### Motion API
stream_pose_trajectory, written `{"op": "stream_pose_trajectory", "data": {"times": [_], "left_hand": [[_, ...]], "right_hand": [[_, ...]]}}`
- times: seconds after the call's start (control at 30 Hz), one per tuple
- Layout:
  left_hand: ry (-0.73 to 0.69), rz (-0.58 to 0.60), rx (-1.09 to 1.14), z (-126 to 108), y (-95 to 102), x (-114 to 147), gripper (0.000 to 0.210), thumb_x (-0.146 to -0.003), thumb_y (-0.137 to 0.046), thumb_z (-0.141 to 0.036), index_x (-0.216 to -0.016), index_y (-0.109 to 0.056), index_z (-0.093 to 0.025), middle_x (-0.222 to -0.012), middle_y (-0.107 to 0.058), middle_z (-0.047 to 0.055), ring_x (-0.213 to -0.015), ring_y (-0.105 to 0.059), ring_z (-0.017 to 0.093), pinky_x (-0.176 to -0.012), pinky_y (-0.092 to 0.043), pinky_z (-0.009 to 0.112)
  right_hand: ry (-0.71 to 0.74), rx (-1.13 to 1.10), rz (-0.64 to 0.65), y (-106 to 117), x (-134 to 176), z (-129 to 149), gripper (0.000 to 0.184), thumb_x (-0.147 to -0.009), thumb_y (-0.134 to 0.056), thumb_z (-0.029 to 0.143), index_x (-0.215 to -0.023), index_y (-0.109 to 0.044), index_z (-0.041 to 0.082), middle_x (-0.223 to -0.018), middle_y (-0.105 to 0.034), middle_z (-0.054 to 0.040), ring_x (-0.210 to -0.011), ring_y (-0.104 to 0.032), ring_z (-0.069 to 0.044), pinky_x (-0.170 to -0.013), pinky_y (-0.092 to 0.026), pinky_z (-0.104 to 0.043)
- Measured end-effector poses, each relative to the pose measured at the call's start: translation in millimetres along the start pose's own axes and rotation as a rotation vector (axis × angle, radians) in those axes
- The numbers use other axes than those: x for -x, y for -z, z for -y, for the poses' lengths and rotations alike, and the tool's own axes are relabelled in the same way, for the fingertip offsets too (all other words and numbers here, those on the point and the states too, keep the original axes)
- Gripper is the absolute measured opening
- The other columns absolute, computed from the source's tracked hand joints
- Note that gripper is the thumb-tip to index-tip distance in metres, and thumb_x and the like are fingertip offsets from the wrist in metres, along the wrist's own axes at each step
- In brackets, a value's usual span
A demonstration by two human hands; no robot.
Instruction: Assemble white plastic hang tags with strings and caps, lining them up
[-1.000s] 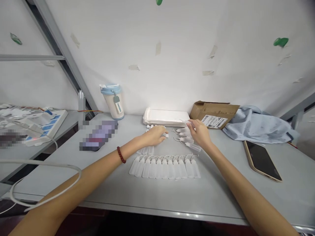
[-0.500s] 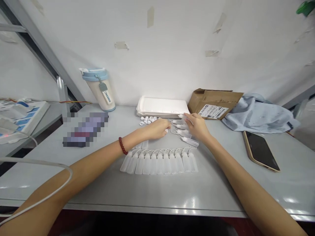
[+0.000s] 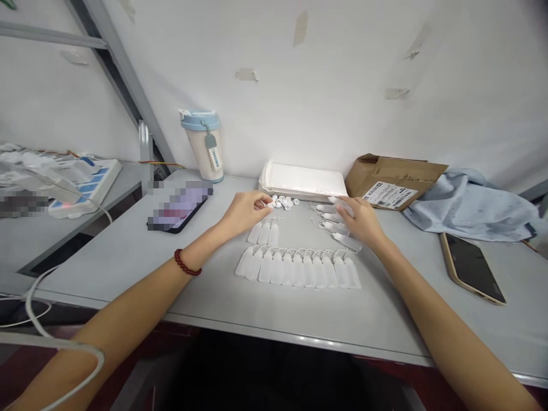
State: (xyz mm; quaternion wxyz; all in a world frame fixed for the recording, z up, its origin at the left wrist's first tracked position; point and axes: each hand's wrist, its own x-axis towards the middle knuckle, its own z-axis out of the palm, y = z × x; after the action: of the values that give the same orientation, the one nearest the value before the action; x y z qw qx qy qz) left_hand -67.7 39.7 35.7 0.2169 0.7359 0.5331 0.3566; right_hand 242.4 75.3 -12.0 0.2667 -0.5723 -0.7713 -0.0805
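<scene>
My left hand [image 3: 248, 214] is at the left end of a small pile of white caps [image 3: 287, 202], thumb and fingers closing on a cap at the fingertips. A small translucent bottle [image 3: 338, 202] with a pointed tip is in my right hand [image 3: 362, 220], its body partly hidden by the fingers. Several similar bottles with thin cords [image 3: 336, 228] lie on their sides just left of that hand. Nearer the front, a long row of flat translucent bottles [image 3: 297, 269] with looped cords lies side by side. A short row of three such bottles [image 3: 264, 233] lies behind its left end.
A white stack of packaging [image 3: 306, 178] and an opened cardboard box [image 3: 396, 177] stand against the wall. Left are a tumbler [image 3: 204, 148] and a blurred phone [image 3: 182, 208]; right are a grey-blue cloth [image 3: 475, 205] and another phone [image 3: 471, 268]. A white cable [image 3: 96, 359] crosses my left forearm.
My left hand has moved left and back from beside the corded bottles to the caps, uncovering the short row. My right hand stays by the bottles. The view has shifted left.
</scene>
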Motion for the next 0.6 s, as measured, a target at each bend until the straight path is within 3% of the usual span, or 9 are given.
{"op": "stream_pose_trajectory", "data": {"times": [0.13, 0.2, 0.27, 0.37, 0.5, 0.6], "left_hand": [[-0.018, -0.078, 0.018, 0.3, 4.8, 0.0, 0.018, -0.073, -0.062, -0.022, -0.087, -0.069, -0.013, -0.082, -0.071, 0.004, -0.072, -0.063, 0.015, -0.073, -0.049, 0.026], [-0.049, -0.100, 0.013, -0.4, 2.5, 0.1, 0.017, -0.073, -0.062, -0.023, -0.087, -0.069, -0.014, -0.082, -0.071, 0.004, -0.070, -0.063, 0.015, -0.070, -0.049, 0.026], [-0.097, -0.117, 0.003, -2.0, -0.7, 0.2, 0.016, -0.073, -0.062, -0.024, -0.085, -0.069, -0.016, -0.082, -0.071, 0.004, -0.067, -0.062, 0.014, -0.068, -0.049, 0.026], [-0.122, -0.190, 0.079, -8.3, -2.4, -0.1, 0.017, -0.074, -0.062, -0.026, -0.086, -0.069, -0.015, -0.084, -0.071, 0.004, -0.069, -0.062, 0.015, -0.067, -0.049, 0.026], [-0.075, -0.291, 0.332, -20.4, 0.1, -0.6, 0.024, -0.075, -0.063, -0.030, -0.091, -0.067, -0.012, -0.084, -0.071, 0.006, -0.071, -0.064, 0.015, -0.067, -0.050, 0.026], [-0.078, -0.298, 0.349, -25.7, 0.2, 1.1, 0.023, -0.075, -0.064, -0.029, -0.090, -0.067, -0.012, -0.083, -0.071, 0.006, -0.070, -0.063, 0.015, -0.065, -0.049, 0.025]], "right_hand": [[-0.025, 0.113, -0.103, 16.0, 6.5, 22.7, 0.041, -0.091, -0.038, 0.045, -0.114, -0.059, 0.017, -0.106, -0.061, -0.0176, -0.101, -0.054, -0.035, -0.081, -0.044, -0.053], [0.024, 0.064, -0.156, 26.7, 9.4, 45.4, 0.042, -0.091, -0.040, 0.044, -0.114, -0.058, 0.015, -0.112, -0.059, -0.0193, -0.105, -0.052, -0.035, -0.085, -0.043, -0.052], [0.147, -0.108, -0.060, 35.8, 14.0, 73.1, 0.038, -0.093, -0.040, 0.040, -0.116, -0.057, 0.015, -0.106, -0.061, -0.0165, -0.102, -0.055, -0.030, -0.087, -0.045, -0.046], [0.338, -0.294, 0.221, 43.1, 24.6, 113.3, 0.038, -0.094, -0.039, 0.038, -0.127, -0.051, 0.021, -0.114, -0.058, -0.0130, -0.103, -0.056, -0.024, -0.086, -0.048, -0.039], [0.491, -0.233, 0.330, 45.4, 36.5, 144.5, 0.043, -0.094, -0.040, 0.042, -0.130, -0.049, 0.023, -0.127, -0.050, -0.0138, -0.115, -0.047, -0.028, -0.093, -0.043, -0.046], [0.515, -0.210, 0.394, 44.1, 38.7, 149.7, 0.043, -0.094, -0.039, 0.044, -0.130, -0.051, 0.023, -0.128, -0.049, -0.0142, -0.116, -0.044, -0.028, -0.093, -0.042, -0.047]]}}
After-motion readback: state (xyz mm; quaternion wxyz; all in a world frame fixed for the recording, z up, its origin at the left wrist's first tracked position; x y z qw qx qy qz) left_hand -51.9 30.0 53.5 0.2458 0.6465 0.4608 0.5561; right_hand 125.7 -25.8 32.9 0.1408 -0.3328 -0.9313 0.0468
